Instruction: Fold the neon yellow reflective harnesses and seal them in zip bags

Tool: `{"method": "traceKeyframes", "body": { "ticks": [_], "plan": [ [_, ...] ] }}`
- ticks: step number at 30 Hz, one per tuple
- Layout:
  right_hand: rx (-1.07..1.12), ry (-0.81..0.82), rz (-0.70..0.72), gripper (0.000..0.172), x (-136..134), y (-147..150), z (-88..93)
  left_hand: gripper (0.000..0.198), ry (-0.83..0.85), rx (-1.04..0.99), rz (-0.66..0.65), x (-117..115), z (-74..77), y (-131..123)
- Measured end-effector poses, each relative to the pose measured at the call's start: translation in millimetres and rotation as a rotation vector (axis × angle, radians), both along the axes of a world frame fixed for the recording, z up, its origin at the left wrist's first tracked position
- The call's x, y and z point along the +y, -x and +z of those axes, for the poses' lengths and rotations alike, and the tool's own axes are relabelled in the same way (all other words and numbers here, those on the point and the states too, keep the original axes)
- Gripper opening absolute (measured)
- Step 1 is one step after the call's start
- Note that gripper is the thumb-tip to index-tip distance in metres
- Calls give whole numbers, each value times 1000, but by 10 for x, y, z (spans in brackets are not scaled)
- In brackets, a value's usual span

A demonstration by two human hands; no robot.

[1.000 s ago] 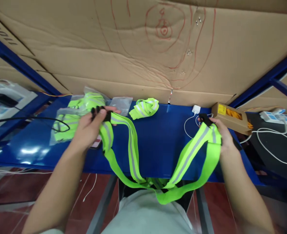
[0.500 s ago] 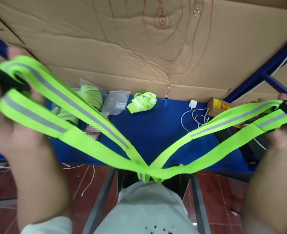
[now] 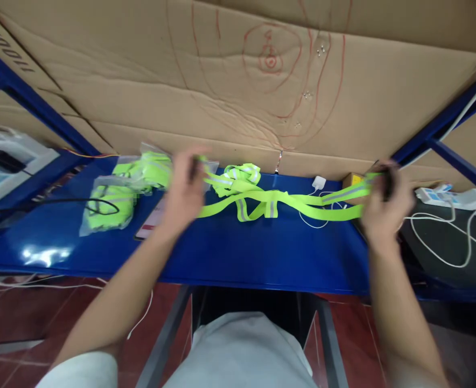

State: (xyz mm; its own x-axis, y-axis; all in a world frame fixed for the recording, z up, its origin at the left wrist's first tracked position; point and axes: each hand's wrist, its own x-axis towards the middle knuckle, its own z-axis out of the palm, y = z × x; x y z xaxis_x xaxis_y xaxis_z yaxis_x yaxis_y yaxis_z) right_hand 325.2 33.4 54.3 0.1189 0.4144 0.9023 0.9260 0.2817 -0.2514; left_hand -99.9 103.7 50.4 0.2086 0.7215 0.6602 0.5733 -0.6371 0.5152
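Observation:
A lime-yellow reflective strap harness (image 3: 278,197) with grey stripes is stretched between my hands above the blue table. My left hand (image 3: 184,189) is closed round one end, at a dark buckle (image 3: 194,168). At the other end, my right hand (image 3: 383,202) grips the straps by a black buckle (image 3: 388,183); both hands are blurred. The middle straps cross, and short loops hang below them. Just behind lies a folded reflective bundle (image 3: 246,172), partly covered by the harness. A phone (image 3: 152,221) lies partly under my left forearm.
Bagged reflective bundles (image 3: 109,207) sit at the left of the blue table (image 3: 262,258). A cardboard sheet (image 3: 141,81) with red lines stands behind. A white charger (image 3: 319,183), a small box (image 3: 351,180) and a power strip (image 3: 456,198) with cables are on the right.
My hands have moved inward and farther out over the table, carrying the harness away from my body. Its straps now hang lower and closer together.

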Motion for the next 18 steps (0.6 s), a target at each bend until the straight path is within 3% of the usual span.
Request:
{"method": "traceKeyframes", "body": {
  "ticks": [1, 3, 7, 11, 18],
  "plan": [
    [-190, 132, 84, 36, 60, 310, -98, 39, -5, 58, -73, 9, -162, -235],
    [-400, 349, 198, 58, 144, 836, -315, 56, 0, 162, -186, 12, -458, -597],
    [-494, 464, 285, 70, 182, 1370, -710, 79, 8, 349, -274, -29, -827, -855],
    [-454, 467, 274, 70, 118, 1396, -864, 84, 18, 360, -292, -96, -914, -818],
    [-388, 497, 136, 69, 90, 1311, -784, 91, -3, 349, -267, -107, -889, -793]
  ]
}}
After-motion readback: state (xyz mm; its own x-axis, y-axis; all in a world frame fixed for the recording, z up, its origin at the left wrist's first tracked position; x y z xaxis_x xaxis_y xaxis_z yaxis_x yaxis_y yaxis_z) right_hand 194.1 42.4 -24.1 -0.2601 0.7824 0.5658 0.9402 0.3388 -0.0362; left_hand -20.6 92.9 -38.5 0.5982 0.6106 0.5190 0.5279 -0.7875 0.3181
